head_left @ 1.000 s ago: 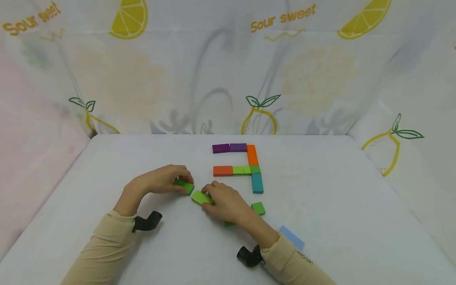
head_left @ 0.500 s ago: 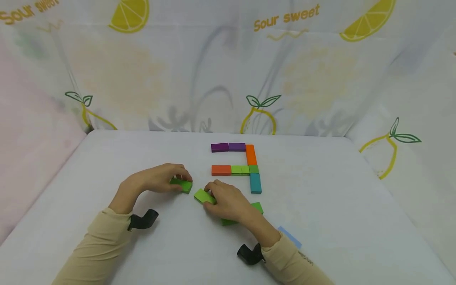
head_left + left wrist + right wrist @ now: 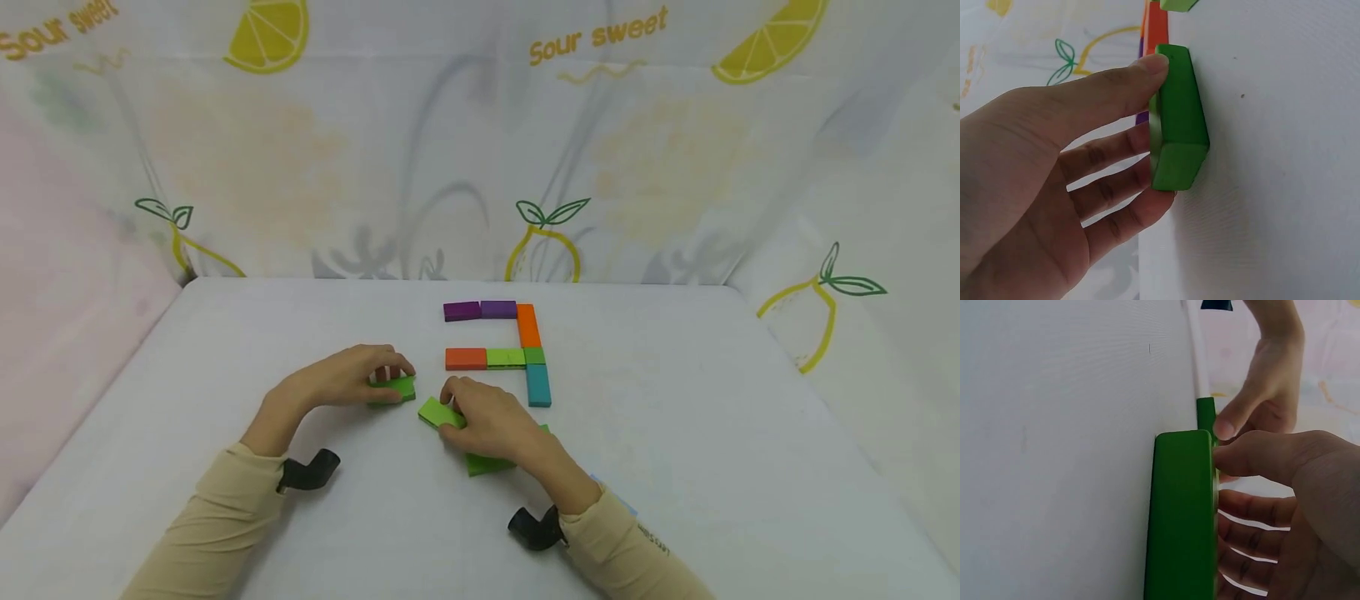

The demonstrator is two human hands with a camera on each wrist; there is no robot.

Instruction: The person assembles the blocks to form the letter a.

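Turned the green block (image 3: 400, 386) in the left hand (image 3: 347, 377) nearly parallel to the far edge of the table (image 3: 675, 417); shifted the lime block (image 3: 437, 412) in the right hand (image 3: 491, 417) slightly toward the right edge.

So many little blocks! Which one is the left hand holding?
The green block, leftmost of all in the head view, pinched by the left hand. The lighter green block beside it is in the right hand.

Pinched in left hand (image 3: 341, 375): oblong green block (image 3: 402, 387), long axis nearly nine-to-three o'clock. At its four o'clock, near but apart: lighter lime block (image 3: 438, 413), pinched in right hand (image 3: 495, 421), partly covered, slanting from ten toward four.
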